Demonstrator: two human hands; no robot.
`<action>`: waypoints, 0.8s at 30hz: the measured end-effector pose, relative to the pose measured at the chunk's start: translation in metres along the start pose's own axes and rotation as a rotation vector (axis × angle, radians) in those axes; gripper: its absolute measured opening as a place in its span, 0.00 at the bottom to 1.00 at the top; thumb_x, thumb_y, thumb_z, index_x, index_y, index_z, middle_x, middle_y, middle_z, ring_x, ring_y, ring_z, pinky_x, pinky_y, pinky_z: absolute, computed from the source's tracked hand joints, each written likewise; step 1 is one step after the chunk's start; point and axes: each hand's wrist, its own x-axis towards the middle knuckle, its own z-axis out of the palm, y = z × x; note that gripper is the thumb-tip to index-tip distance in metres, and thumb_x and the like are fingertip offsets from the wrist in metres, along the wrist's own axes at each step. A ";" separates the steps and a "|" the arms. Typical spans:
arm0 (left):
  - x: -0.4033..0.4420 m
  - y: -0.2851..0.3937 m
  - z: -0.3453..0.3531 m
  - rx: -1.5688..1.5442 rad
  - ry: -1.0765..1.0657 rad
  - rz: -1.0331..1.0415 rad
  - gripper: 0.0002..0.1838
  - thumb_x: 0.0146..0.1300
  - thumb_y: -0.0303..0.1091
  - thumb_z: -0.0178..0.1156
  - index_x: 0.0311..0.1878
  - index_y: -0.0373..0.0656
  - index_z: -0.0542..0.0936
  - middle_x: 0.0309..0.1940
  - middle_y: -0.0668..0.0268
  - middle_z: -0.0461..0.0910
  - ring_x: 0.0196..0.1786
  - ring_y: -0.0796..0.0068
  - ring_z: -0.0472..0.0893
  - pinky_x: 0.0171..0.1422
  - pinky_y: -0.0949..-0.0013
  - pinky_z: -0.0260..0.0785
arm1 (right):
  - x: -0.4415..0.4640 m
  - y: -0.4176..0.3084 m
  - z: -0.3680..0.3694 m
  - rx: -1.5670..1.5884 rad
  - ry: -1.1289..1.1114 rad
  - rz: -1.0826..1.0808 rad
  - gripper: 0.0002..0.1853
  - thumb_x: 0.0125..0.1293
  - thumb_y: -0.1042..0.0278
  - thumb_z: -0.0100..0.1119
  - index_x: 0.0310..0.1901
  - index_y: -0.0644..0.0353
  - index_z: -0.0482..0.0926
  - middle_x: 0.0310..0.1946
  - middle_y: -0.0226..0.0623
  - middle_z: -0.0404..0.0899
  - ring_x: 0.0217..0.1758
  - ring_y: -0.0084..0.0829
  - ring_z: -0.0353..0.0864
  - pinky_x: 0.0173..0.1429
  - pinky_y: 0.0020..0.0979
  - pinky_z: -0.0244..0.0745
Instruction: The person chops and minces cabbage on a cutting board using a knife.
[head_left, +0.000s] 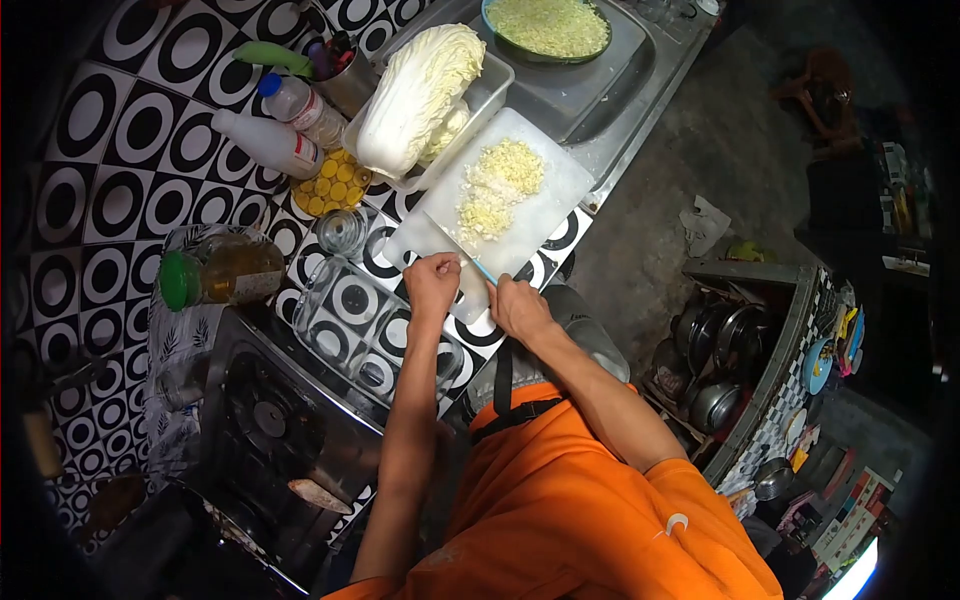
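My right hand is closed round the blue handle of a knife, whose blade lies over the near part of a white cutting board. Beside the blade, my left hand has its fingers pinched together at the board's near left edge; what they hold is too small to make out. A pile of finely chopped pale yellow pieces rests on the board beyond both hands. Behind it, a whole napa cabbage lies in a clear plastic container.
A bowl of shredded cabbage stands by the metal sink. Bottles, a glass jar and a green-lidded jar are at the left. A clear tray and a stove sit nearer me.
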 end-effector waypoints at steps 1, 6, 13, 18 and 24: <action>0.000 0.000 -0.001 0.000 0.001 0.000 0.08 0.51 0.28 0.62 0.34 0.36 0.84 0.25 0.56 0.82 0.27 0.72 0.81 0.36 0.73 0.73 | 0.000 -0.001 -0.001 0.000 0.000 -0.001 0.21 0.70 0.56 0.43 0.34 0.70 0.74 0.27 0.62 0.78 0.36 0.59 0.80 0.41 0.51 0.76; 0.007 -0.012 -0.002 0.071 0.045 0.006 0.10 0.51 0.26 0.61 0.38 0.36 0.82 0.26 0.59 0.83 0.26 0.76 0.81 0.36 0.75 0.74 | -0.001 -0.001 -0.006 0.009 -0.017 0.000 0.21 0.70 0.56 0.43 0.34 0.70 0.74 0.28 0.61 0.78 0.36 0.59 0.80 0.42 0.50 0.76; 0.005 -0.013 0.004 -0.096 0.008 0.005 0.08 0.51 0.27 0.63 0.35 0.34 0.82 0.22 0.59 0.82 0.24 0.76 0.81 0.32 0.74 0.73 | -0.002 -0.002 -0.003 0.034 -0.021 0.007 0.20 0.70 0.57 0.43 0.34 0.70 0.74 0.28 0.62 0.78 0.37 0.60 0.79 0.42 0.51 0.75; 0.007 -0.005 -0.001 -0.113 -0.029 -0.084 0.09 0.49 0.27 0.64 0.34 0.35 0.83 0.21 0.60 0.81 0.24 0.75 0.80 0.31 0.74 0.72 | -0.001 -0.002 -0.003 0.014 -0.025 0.004 0.21 0.70 0.57 0.43 0.34 0.70 0.74 0.29 0.62 0.78 0.37 0.60 0.79 0.42 0.51 0.75; 0.018 -0.026 0.000 0.046 0.046 -0.002 0.11 0.53 0.22 0.57 0.41 0.34 0.80 0.22 0.62 0.81 0.24 0.75 0.82 0.30 0.75 0.73 | -0.002 -0.001 -0.004 0.020 -0.018 0.008 0.21 0.69 0.56 0.43 0.34 0.70 0.74 0.28 0.62 0.78 0.36 0.60 0.79 0.42 0.50 0.75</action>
